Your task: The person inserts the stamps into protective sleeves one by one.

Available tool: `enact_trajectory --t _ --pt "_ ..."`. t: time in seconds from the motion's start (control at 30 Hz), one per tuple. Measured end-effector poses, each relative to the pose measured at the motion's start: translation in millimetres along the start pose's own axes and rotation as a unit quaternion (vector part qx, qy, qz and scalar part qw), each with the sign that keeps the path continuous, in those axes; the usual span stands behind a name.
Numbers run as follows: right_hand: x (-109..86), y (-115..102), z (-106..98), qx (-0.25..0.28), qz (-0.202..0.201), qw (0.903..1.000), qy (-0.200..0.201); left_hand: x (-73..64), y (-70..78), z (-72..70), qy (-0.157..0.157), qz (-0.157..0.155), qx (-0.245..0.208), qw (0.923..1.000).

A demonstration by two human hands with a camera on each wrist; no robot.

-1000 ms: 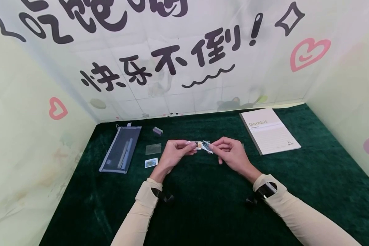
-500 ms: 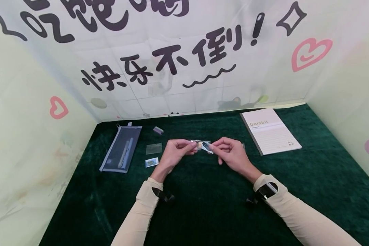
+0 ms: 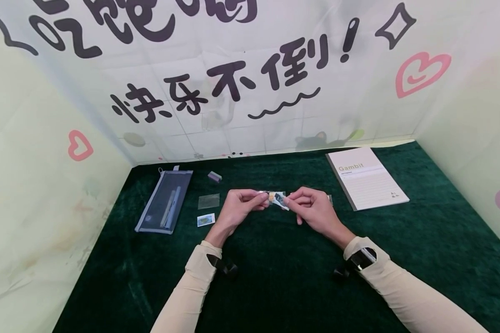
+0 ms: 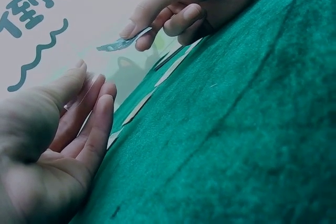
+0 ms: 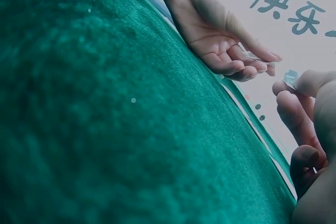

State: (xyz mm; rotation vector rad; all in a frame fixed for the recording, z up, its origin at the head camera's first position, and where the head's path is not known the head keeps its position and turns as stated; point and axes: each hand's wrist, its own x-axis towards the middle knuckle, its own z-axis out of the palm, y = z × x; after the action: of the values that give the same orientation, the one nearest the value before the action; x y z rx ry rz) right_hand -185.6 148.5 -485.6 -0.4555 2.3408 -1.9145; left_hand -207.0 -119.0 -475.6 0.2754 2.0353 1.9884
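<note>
My left hand (image 3: 246, 202) pinches a small clear plastic sleeve (image 4: 84, 91) between thumb and fingers. Opposite it, my right hand (image 3: 312, 206) pinches a small blue-and-white postage stamp (image 3: 279, 199) by its edge, thumb on top. In the left wrist view this stamp (image 4: 123, 43) bows slightly, and a gap shows between it and the sleeve. From the head view the two overlap, with an orange patch beside the left fingertips. Another stamp (image 3: 206, 219) lies on the green cloth left of my left hand, below a flat clear sleeve (image 3: 209, 201).
A zip pencil pouch (image 3: 164, 202) with pens inside lies at the left. A small purple block (image 3: 214, 176) sits behind the flat sleeve. The notebook (image 3: 368, 178) lies at the back right. Printed fabric walls (image 3: 233, 134) border the green cloth (image 3: 275, 286).
Both hands stay nearly in place. The stamp in my right hand shifts slightly beside the left fingertips, and the head view moves a little.
</note>
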Motion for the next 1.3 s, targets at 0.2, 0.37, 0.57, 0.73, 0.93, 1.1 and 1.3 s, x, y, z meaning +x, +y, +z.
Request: enact_trajectory --t 0.2,0.37,0.57,0.73,0.93,1.1,1.3 --pt "-0.2 -0.5 0.0 -0.001 0.0 1.0 0.004 0.2 0.7 0.9 0.006 -0.008 0.009 0.9999" --pt "0.6 0.3 -0.3 -0.002 0.001 1.0 0.002 -0.1 0.2 1.6 0.017 -0.005 0.017 0.9997" --pt "0.8 0.2 -0.9 -0.001 0.007 1.0 -0.006 1.0 -1.3 3.1 0.029 0.011 0.041 0.9987" --pt "-0.2 -1.9 -1.4 -0.004 0.026 0.9993 -0.027 0.8 -1.8 3.6 0.041 0.015 0.052 0.9977" --pt "-0.1 -2.1 -1.7 -0.003 0.026 0.9988 -0.041 0.9 -2.1 3.0 0.054 0.017 0.063 0.9964" --pt "0.4 -1.2 -1.9 0.001 0.019 0.9989 -0.042 1.4 -2.2 2.9 0.052 0.016 0.064 0.9965" --pt "-0.1 -1.1 -2.6 0.001 0.027 0.9987 -0.043 1.6 -2.5 2.8 0.044 0.012 0.06 0.9972"
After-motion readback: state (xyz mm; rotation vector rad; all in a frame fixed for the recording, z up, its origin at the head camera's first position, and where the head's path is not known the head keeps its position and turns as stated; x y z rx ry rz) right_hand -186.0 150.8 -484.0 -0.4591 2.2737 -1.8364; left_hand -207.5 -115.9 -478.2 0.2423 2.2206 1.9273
